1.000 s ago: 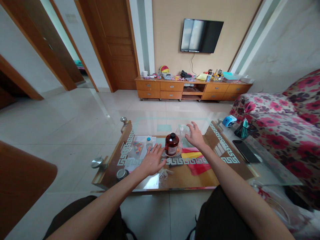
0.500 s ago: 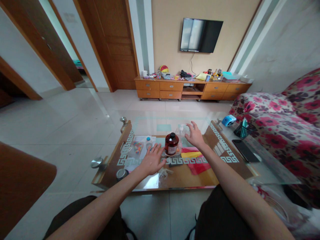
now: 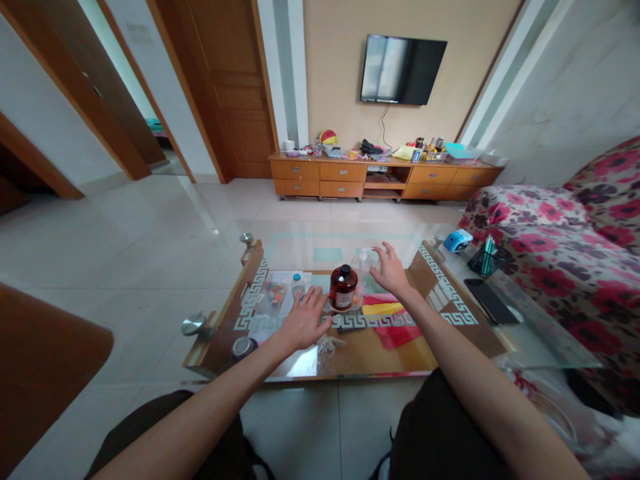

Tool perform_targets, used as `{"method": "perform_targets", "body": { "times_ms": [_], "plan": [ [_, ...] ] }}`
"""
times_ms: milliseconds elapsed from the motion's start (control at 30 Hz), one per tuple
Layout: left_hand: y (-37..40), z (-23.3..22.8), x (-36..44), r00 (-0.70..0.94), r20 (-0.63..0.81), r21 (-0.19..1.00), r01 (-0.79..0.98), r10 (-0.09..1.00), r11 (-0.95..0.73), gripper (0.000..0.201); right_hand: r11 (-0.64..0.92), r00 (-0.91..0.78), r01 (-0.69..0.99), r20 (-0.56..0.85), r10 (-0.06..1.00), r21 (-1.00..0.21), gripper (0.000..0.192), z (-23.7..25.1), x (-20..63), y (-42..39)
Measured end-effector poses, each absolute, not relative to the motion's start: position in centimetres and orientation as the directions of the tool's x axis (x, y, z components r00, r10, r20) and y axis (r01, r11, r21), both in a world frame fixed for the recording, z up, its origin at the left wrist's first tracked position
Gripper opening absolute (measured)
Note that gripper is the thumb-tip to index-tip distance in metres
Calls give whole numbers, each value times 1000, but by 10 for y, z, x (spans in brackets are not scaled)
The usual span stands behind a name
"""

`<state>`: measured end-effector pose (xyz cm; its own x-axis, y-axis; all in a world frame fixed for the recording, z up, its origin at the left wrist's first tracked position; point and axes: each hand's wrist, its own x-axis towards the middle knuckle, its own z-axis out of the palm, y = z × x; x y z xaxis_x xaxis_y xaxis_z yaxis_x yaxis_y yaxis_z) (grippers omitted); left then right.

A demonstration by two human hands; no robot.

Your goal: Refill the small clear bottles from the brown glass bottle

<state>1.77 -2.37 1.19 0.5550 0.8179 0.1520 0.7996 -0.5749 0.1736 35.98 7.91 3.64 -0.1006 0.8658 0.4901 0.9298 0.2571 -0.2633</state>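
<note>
A brown bottle with a black cap stands upright near the middle of the glass coffee table. My left hand lies flat on the glass just left of the bottle, fingers spread, holding nothing. My right hand hovers open behind and to the right of the bottle, close to a clear plastic bottle. A small white bottle with a blue cap stands left of my left hand's fingertips. Red and yellow sheets show under the glass.
A black phone, a black pen cup and a blue object sit on the table's right end. A floral sofa is on the right. Beyond the table stands a wooden TV cabinet below a wall television.
</note>
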Motion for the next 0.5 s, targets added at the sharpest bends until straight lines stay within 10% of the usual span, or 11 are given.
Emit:
{"method": "perform_targets", "body": {
  "times_ms": [500],
  "plan": [
    [-24, 12, 18, 553, 156, 181, 798, 818, -575, 71, 259, -98, 928, 494, 864, -268, 67, 38, 359, 78]
  ]
}}
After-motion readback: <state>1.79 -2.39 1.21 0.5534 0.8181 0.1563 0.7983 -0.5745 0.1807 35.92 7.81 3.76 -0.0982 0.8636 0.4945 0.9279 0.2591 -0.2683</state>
